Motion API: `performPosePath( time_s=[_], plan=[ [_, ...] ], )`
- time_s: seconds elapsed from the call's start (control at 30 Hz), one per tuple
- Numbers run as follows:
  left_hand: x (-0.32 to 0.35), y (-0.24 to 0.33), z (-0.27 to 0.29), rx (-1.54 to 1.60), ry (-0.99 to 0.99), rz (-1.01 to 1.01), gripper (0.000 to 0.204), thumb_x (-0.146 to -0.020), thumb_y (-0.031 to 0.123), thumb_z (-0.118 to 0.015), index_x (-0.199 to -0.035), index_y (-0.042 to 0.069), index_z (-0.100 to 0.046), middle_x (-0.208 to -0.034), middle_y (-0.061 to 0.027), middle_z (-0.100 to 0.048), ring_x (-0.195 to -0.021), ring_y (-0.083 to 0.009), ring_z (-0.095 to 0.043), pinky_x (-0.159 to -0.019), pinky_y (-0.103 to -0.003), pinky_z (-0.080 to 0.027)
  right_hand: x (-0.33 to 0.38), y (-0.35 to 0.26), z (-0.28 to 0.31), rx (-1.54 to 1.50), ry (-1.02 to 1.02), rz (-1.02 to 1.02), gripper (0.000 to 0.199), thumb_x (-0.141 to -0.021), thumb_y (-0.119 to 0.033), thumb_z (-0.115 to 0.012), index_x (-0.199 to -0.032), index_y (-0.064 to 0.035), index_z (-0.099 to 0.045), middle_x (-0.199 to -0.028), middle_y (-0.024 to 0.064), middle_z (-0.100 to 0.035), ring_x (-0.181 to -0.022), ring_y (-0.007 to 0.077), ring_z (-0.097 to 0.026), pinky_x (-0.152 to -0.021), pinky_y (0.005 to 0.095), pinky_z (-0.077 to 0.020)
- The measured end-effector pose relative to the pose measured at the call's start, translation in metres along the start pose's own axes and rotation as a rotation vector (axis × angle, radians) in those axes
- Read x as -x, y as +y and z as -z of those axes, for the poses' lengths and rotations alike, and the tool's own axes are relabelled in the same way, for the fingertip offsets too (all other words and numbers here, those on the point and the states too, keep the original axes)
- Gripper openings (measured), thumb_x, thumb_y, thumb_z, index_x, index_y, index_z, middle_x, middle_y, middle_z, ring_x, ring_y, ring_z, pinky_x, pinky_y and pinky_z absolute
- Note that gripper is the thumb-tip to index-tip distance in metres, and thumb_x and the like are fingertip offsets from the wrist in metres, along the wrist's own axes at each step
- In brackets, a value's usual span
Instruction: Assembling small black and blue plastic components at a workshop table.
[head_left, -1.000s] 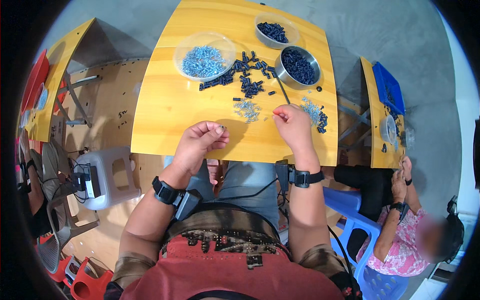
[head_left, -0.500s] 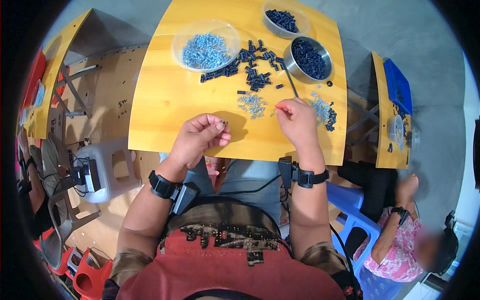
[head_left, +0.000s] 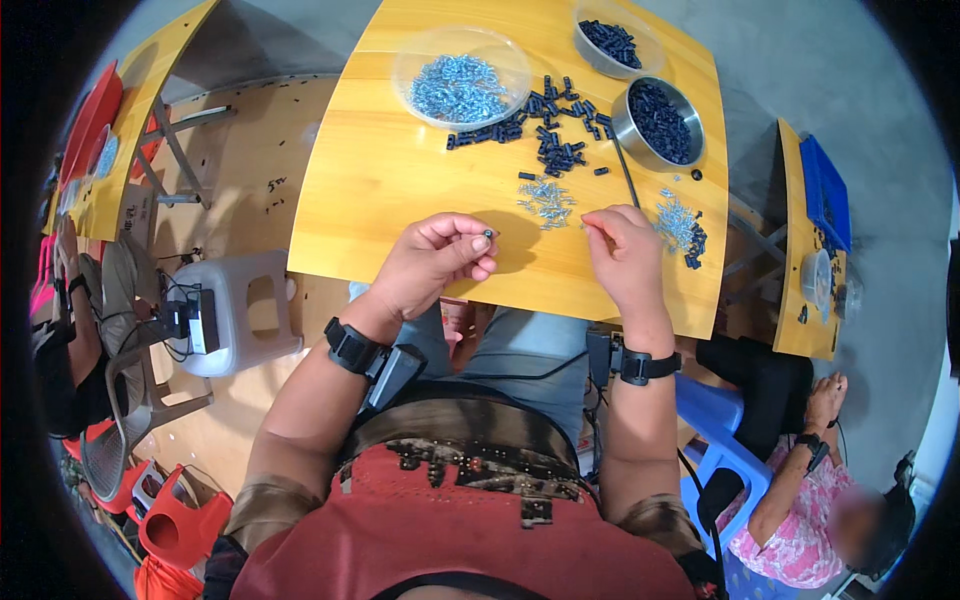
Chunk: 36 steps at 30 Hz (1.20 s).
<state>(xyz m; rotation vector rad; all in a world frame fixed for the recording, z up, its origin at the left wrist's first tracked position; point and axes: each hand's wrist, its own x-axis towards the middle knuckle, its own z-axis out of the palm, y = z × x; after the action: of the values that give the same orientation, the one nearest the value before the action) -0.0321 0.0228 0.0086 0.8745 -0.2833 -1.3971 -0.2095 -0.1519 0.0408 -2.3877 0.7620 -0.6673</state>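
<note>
My left hand [head_left: 440, 255] is closed over the table's near edge, with a small dark cylindrical piece [head_left: 488, 234] pinched between thumb and fingertips. A lighter spot shows at the piece's end. My right hand [head_left: 625, 255] is at the right, its thumb and forefinger together; whatever may be between them is too small to make out. Just beyond it lies a loose pile of small silvery metal pieces [head_left: 546, 203]. A thin black rod [head_left: 624, 165] runs from the steel bowl's side to behind my right hand. Black cylindrical pieces [head_left: 560, 155] are scattered farther back.
A clear tub of silvery pieces [head_left: 458, 90], a clear tub of black parts [head_left: 610, 45] and a steel bowl of black parts [head_left: 658, 122] stand on the yellow table [head_left: 390, 170]. Another small pile [head_left: 680, 225] lies right. A person [head_left: 800, 500] sits at the right.
The whole view has shifted, so the table and hands appear farther right. My left hand has turned the dark piece slightly, showing its end; my right hand stays near the silvery pile.
</note>
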Motion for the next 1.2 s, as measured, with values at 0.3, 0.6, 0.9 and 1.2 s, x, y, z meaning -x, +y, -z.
performPosePath(
  time_s=[0.3, 0.6, 0.9, 1.2],
  plan=[
    [-0.001, -0.002, -0.001, 0.004, 0.002, 0.005, 0.013, -0.087, 0.006, -0.056, -0.1, 0.002, -0.059, -0.087, -0.0067, -0.062, -0.075, -0.0138, -0.06, -0.067, -0.025, -0.05, 0.003, 0.003, 0.001, 0.061, -0.026, 0.04, 0.008, -0.07, 0.0, -0.063, -0.077, -0.0016, -0.064, -0.074, 0.011, -0.058, -0.074, 0.0283, -0.056, -0.066, 0.035, -0.0456],
    [0.002, 0.0, -0.001, -0.017, 0.032, -0.043, 0.012, -0.088, 0.006, -0.054, -0.099, 0.002, -0.057, -0.088, -0.0072, -0.061, -0.074, -0.0134, -0.057, -0.067, -0.025, -0.048, -0.001, 0.003, -0.001, 0.029, 0.071, 0.057, 0.008, -0.07, -0.001, -0.063, -0.077, -0.0035, -0.066, -0.073, 0.0098, -0.058, -0.073, 0.0276, -0.056, -0.065, 0.0346, -0.0457],
    [0.004, -0.002, -0.004, -0.03, 0.063, -0.016, 0.012, -0.088, 0.007, -0.055, -0.098, 0.002, -0.058, -0.087, -0.0071, -0.061, -0.073, -0.0135, -0.058, -0.067, -0.026, -0.048, -0.038, 0.016, 0.003, -0.017, 0.146, -0.113, 0.007, -0.07, -0.004, -0.064, -0.077, -0.0017, -0.065, -0.077, 0.0122, -0.061, -0.067, 0.0278, -0.059, -0.061, 0.0347, -0.0474],
    [0.0, -0.001, 0.001, 0.047, -0.022, -0.006, 0.011, -0.086, 0.006, -0.057, -0.097, 0.002, -0.058, -0.089, -0.0076, -0.062, -0.075, -0.0139, -0.06, -0.067, -0.025, -0.05, -0.059, 0.024, 0.002, 0.113, 0.096, -0.093, 0.008, -0.07, -0.004, -0.064, -0.077, -0.0013, -0.065, -0.075, 0.0138, -0.059, -0.067, 0.0284, -0.059, -0.06, 0.035, -0.0472]
  ],
)
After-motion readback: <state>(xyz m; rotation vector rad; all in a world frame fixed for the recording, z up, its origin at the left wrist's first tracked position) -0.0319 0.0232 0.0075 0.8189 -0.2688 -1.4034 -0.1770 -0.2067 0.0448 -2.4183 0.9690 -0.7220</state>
